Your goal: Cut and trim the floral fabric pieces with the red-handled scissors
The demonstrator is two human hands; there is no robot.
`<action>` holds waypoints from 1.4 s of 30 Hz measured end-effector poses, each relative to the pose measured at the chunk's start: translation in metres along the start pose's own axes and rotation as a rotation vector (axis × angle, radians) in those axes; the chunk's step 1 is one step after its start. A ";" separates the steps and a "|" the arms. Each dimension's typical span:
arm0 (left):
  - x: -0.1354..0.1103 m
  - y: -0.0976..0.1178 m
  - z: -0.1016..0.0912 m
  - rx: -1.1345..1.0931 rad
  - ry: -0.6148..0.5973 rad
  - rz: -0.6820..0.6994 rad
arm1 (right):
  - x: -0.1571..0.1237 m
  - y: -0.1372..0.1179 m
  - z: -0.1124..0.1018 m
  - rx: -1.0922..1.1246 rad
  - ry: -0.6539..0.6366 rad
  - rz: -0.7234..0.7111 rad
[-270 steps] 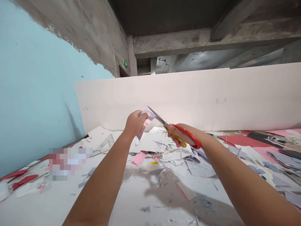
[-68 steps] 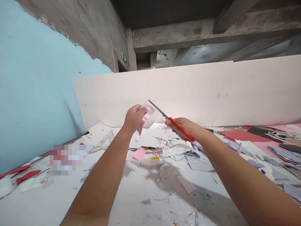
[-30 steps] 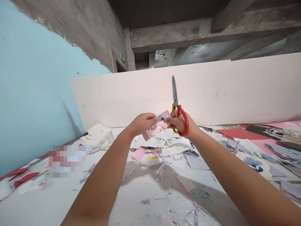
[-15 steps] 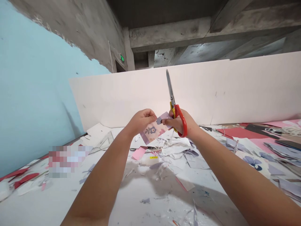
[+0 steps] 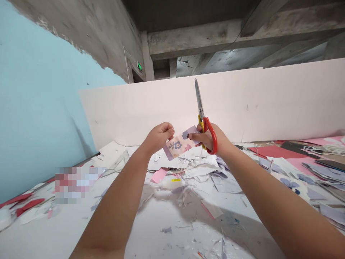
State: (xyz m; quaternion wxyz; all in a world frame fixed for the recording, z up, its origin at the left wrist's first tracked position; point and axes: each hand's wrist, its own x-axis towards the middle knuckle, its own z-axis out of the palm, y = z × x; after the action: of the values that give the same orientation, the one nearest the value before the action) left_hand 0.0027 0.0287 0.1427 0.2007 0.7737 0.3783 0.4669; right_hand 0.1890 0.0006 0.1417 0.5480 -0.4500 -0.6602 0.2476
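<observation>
My right hand carries scissors with red and yellow handles, their blades together and pointing up. Its thumb and fingers also pinch the right end of a small floral paper piece, pink with grey-blue flowers and a lilac border. My left hand is closed in a pinch at the upper left edge of that paper. What lies between its fingertips is too small to make out. Both hands are raised above the littered white table.
White and lilac paper scraps lie heaped below my hands, with a pink scrap beside them. Red sheets and stacked grey-lilac pieces are on the right. A white panel stands behind the table.
My right hand has shifted slightly right with the scissors and the floral paper. My left hand has drawn a little to the left along the paper's edge.
</observation>
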 end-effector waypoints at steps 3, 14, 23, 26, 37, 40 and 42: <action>0.001 -0.003 -0.006 -0.006 0.042 -0.011 | 0.003 0.003 -0.004 0.041 0.028 -0.013; 0.006 -0.022 -0.015 0.142 0.110 -0.173 | 0.013 0.015 -0.016 0.296 0.055 -0.013; -0.008 0.000 0.006 -0.073 -0.276 -0.049 | 0.019 0.029 0.005 0.488 0.179 -0.089; -0.007 0.004 0.010 -0.157 -0.094 0.022 | 0.018 0.030 0.013 0.551 0.124 -0.075; -0.001 -0.007 0.000 -0.097 0.025 -0.023 | 0.014 0.023 -0.003 0.336 -0.041 -0.156; 0.002 -0.007 0.008 -0.300 0.077 0.009 | 0.008 0.016 0.003 0.275 -0.089 -0.116; 0.004 -0.008 0.015 -0.429 0.064 -0.006 | 0.003 0.010 0.011 0.201 -0.025 -0.096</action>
State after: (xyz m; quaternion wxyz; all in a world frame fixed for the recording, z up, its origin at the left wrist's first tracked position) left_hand 0.0142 0.0371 0.1325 0.3499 0.6968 0.2790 0.5605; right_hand 0.1823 0.0096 0.1320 0.5933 -0.3575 -0.6597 0.2914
